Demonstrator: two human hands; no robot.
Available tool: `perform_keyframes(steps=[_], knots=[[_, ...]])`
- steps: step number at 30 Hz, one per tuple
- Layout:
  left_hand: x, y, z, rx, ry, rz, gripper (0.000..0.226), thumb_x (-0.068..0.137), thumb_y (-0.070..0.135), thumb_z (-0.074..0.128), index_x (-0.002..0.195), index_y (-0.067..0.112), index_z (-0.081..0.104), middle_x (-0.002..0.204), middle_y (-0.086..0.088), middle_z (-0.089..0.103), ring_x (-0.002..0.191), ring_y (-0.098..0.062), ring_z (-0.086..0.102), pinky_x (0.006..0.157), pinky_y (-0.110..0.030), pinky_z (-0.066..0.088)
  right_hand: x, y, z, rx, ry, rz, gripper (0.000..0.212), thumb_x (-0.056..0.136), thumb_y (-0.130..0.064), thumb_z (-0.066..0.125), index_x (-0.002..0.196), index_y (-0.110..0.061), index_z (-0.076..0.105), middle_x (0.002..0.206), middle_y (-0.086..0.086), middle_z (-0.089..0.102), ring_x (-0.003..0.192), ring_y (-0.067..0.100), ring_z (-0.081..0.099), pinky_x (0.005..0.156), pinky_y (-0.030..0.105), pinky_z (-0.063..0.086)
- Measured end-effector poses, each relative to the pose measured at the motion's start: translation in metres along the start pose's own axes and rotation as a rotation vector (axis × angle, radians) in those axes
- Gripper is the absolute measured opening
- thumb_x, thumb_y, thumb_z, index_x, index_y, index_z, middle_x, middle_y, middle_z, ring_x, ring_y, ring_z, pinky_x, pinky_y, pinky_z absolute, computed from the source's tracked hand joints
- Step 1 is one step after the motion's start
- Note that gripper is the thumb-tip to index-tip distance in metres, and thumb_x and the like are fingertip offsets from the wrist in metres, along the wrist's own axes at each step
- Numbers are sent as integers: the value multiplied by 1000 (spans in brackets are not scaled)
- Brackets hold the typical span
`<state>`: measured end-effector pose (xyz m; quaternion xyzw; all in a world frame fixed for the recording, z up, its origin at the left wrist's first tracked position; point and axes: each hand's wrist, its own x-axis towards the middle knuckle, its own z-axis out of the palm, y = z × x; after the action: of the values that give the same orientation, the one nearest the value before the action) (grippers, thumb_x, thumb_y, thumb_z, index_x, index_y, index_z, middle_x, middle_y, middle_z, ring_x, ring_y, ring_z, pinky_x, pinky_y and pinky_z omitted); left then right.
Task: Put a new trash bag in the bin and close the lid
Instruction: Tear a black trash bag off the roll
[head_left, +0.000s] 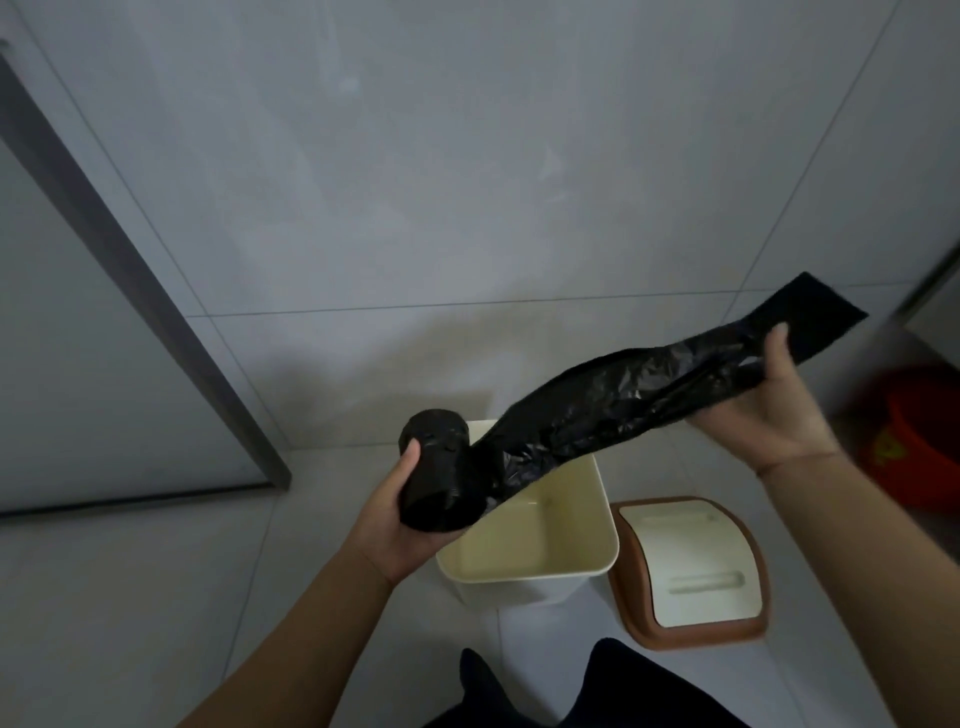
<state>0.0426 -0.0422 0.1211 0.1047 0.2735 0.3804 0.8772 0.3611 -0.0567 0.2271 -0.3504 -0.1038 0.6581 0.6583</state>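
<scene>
Head view: left hand (400, 525) grips a black trash bag roll (436, 470); right hand (769, 410) clasps the unrolled bag strip (649, 389) stretched between them. Below the left hand stands the open cream bin (597, 561), its lid (691, 571) beside it. No legible writing.

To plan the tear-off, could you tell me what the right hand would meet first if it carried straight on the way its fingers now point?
Nothing near, as far as the picture shows: the right hand, gripping the black trash bag strip, points up and away toward the grey tiled wall. Depth is unclear, so the wall is only the likely first contact.
</scene>
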Motion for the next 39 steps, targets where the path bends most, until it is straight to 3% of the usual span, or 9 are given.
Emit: perform_keyframes(steps=[3,5,7,10,15,19,24,30,39], knots=[[2,-6,27,-30,-111,-44,80,59,33,85,128,4,57,137,-24,52,126,-39,50,102,-52,43,-17,62,0,-400,-185,314,72,67,-67,55,120,-18,59,115,1,65,109,19,58,103,45,30],[5,-15,43,24,-188,-60,90,60,37,84,136,6,48,144,-21,45,132,-37,42,109,-50,35,-25,99,11,-416,-179,456,54,75,-53,54,117,-19,59,111,1,63,110,17,53,105,41,31],[6,-21,51,95,-208,-65,89,57,43,84,132,7,53,140,-20,51,127,-36,49,106,-49,39,-24,111,19,-279,-93,428,27,88,-32,49,107,-16,60,97,2,68,94,15,62,89,32,49],[4,-16,40,85,-147,-24,84,58,49,81,128,10,59,135,-18,56,124,-34,54,102,-50,44,-15,98,25,-185,-9,261,18,95,-18,43,96,-14,61,74,0,74,64,12,70,61,25,58],[4,-5,23,124,-64,5,70,72,60,59,119,8,66,125,-17,64,115,-33,61,86,-44,55,-14,71,33,-126,-38,170,29,97,-19,38,90,-9,64,73,5,75,65,16,72,60,30,59],[2,-5,21,131,-76,-1,68,69,51,71,119,5,65,125,-19,64,115,-33,61,88,-44,54,-10,51,36,-46,-42,124,52,98,-22,36,68,-5,75,72,8,75,65,19,73,55,32,59],[1,-2,24,199,-46,-69,65,58,40,85,111,5,70,119,-20,67,108,-35,65,85,-47,54,-14,41,22,-32,-17,74,33,98,-22,35,92,-8,64,75,5,76,69,17,74,62,31,60],[-1,5,30,196,11,-99,74,56,48,83,116,8,67,123,-20,65,111,-38,63,87,-52,52,-20,27,4,42,61,22,32,96,-25,37,91,-13,66,86,3,74,82,16,71,74,36,57],[-3,14,22,291,52,-76,72,52,45,86,115,16,68,122,-14,67,108,-35,65,80,-52,54,-21,-9,-14,53,109,-48,31,95,-26,38,113,-15,61,115,2,68,108,17,64,91,41,52]])
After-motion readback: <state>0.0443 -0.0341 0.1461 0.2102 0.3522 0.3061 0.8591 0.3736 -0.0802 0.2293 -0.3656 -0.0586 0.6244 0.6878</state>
